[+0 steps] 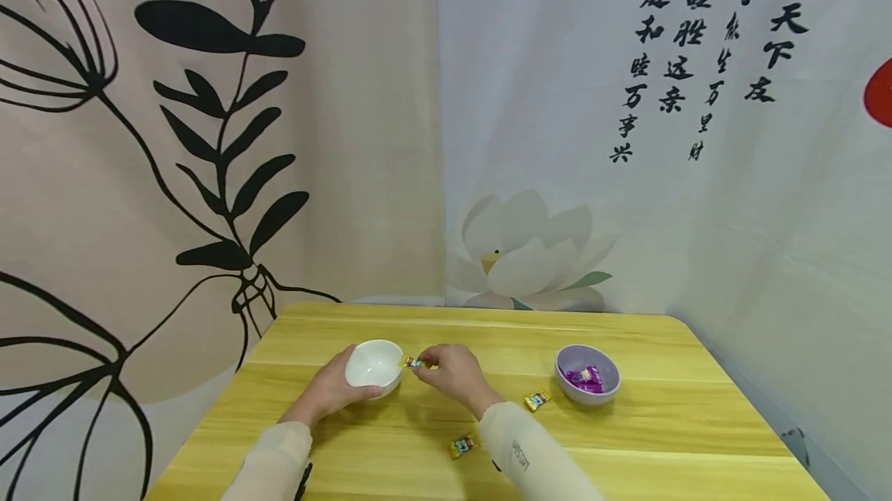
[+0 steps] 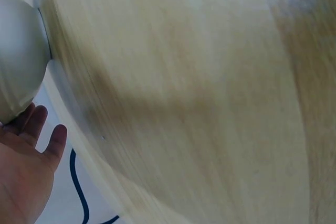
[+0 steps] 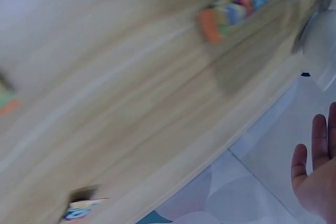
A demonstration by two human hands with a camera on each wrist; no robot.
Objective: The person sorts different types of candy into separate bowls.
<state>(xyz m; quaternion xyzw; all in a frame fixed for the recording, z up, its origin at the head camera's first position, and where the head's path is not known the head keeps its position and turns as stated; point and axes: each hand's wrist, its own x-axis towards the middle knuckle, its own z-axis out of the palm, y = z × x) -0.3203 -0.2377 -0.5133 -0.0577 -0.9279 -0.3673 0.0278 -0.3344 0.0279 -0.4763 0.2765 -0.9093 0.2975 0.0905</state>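
Note:
A white bowl [image 1: 374, 368] stands at the middle left of the table, and my left hand [image 1: 334, 388] holds it by its side, thumb near the front rim. In the left wrist view the bowl [image 2: 21, 56] is cut off by the frame edge, beside the fingers of my left hand [image 2: 26, 166]. My right hand [image 1: 456, 375] pinches a yellow wrapped candy [image 1: 412, 362] at the bowl's right rim. Two more wrapped candies lie on the table: one candy [image 1: 537, 399] by the purple bowl, another candy [image 1: 462, 446] nearer the front. The right wrist view is blurred.
A light purple bowl [image 1: 588, 392] with purple-wrapped candy [image 1: 585, 379] inside stands at the right of the wooden table [image 1: 669, 439]. Behind the table hangs a printed cloth [image 1: 376, 176] with plants and writing.

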